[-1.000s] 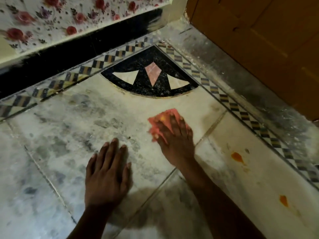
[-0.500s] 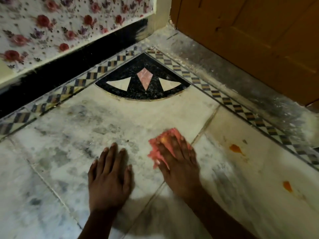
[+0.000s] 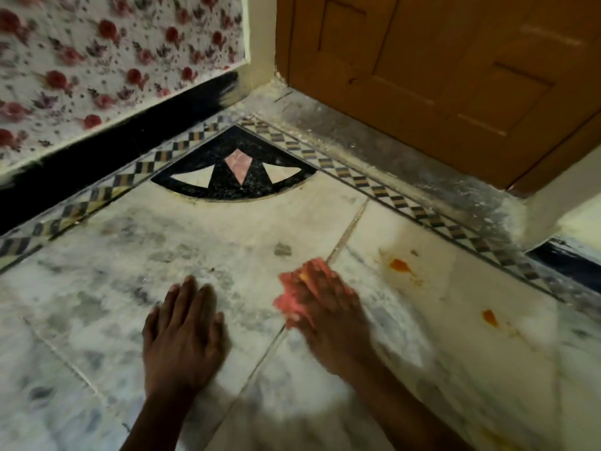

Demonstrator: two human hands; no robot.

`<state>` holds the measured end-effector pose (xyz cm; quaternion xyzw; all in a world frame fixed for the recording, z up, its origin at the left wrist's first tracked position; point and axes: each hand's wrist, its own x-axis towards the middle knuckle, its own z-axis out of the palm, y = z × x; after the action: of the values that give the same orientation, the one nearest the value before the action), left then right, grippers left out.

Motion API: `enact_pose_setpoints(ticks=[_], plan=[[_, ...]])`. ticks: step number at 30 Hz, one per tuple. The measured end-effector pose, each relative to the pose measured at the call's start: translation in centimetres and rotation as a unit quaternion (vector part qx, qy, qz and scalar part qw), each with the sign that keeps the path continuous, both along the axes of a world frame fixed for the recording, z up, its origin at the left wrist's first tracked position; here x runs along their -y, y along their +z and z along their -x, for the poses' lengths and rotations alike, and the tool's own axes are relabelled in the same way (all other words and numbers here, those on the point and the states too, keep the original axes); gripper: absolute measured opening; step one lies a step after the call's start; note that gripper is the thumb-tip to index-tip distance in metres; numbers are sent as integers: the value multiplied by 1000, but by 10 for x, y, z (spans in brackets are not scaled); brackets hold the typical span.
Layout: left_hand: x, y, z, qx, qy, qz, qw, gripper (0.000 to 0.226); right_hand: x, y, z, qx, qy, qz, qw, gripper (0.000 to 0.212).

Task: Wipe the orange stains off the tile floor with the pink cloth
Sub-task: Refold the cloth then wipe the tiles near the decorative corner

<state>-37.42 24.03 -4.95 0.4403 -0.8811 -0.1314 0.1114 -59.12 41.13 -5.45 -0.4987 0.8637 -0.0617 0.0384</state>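
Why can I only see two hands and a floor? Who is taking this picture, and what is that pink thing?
The picture comes from a camera worn on a person's head, looking down, so you see only their arms and hands. They are low over a tile floor in a corner, beside a wooden door and a flowery wall. The left hand lies flat on the floor with straight fingers. The right hand presses a pink cloth against the tiles; it looks blurry. To the right of the cloth are two orange stains, one nearer the door and one closer to the person. Neither touches the cloth.
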Motion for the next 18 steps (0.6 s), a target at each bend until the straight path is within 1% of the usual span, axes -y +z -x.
enact_pose_setpoints(ticks=[2, 3, 4, 5, 6, 8, 10, 12, 13, 15, 17, 18], plan=[[2, -5, -6, -13, -26, -16, 999, 70, -11, -9, 38, -21, -124, -5, 992, 66], [3, -6, -8, -23, -33, -24, 999, 71, 1, -9, 60, -9, -199, -2, 980, 69], [3, -6, -10, -28, -45, -22, 998, 72, 20, -6, 73, 27, -263, 6, 964, 71], [1, -5, -11, -34, -58, -27, 997, 74, 41, -1, 78, 66, -289, 3, 955, 72], [-3, -3, -9, -43, -75, -38, 996, 77, 61, 1, 74, 86, -272, 1, 958, 71], [-16, 1, 4, -53, -121, -62, 989, 80, 78, 6, 47, 93, -169, 7, 981, 71], [-41, 7, 29, -58, -167, -76, 981, 83, 44, 5, 11, 42, -67, 25, 997, 72], [-64, 9, 50, -80, -173, -95, 977, 91, -15, 0, -6, -11, -26, 40, 999, 69], [-72, 8, 60, -93, -158, -99, 978, 96, -42, -3, 2, -22, -37, 35, 998, 67], [-88, 5, 76, -105, -118, -96, 983, 102, -69, -6, 42, -30, -110, 36, 993, 63], [-108, -2, 88, -85, -129, -67, 986, 101, -56, -9, 84, -12, -199, 40, 979, 64], [-115, -4, 90, -71, -150, -42, 985, 99, -39, -10, 95, 5, -223, 47, 974, 64]])
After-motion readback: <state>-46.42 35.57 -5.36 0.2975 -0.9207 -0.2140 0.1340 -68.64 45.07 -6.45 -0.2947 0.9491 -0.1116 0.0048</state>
